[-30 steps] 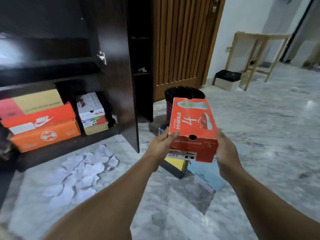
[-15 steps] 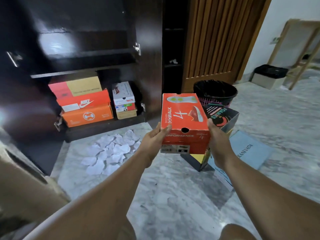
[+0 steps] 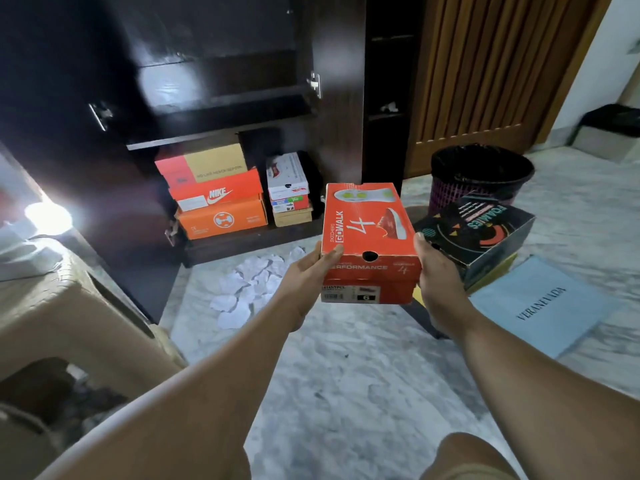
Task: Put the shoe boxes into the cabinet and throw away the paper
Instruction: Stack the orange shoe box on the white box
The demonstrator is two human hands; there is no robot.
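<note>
Both my left hand (image 3: pixel 304 277) and right hand (image 3: pixel 438 282) are clasping the red shoe box (image 3: pixel 369 242) by its sides, which I'm judging light, stiff and crushable.

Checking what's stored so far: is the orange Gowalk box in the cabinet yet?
Out. The orange Gowalk box is held between the left hand and right hand above the floor, short of the cabinet.

We see an orange-red shoe box (image 3: pixel 369 233) with white lettering, a dark brown cabinet (image 3: pixel 214 81), white crumpled paper (image 3: pixel 252 285) on grey-veined marble floor (image 3: pixel 346 375), a black box (image 3: pixel 476 233) with colourful print at right, and a pale blue box (image 3: pixel 540 303) nearer.
</note>
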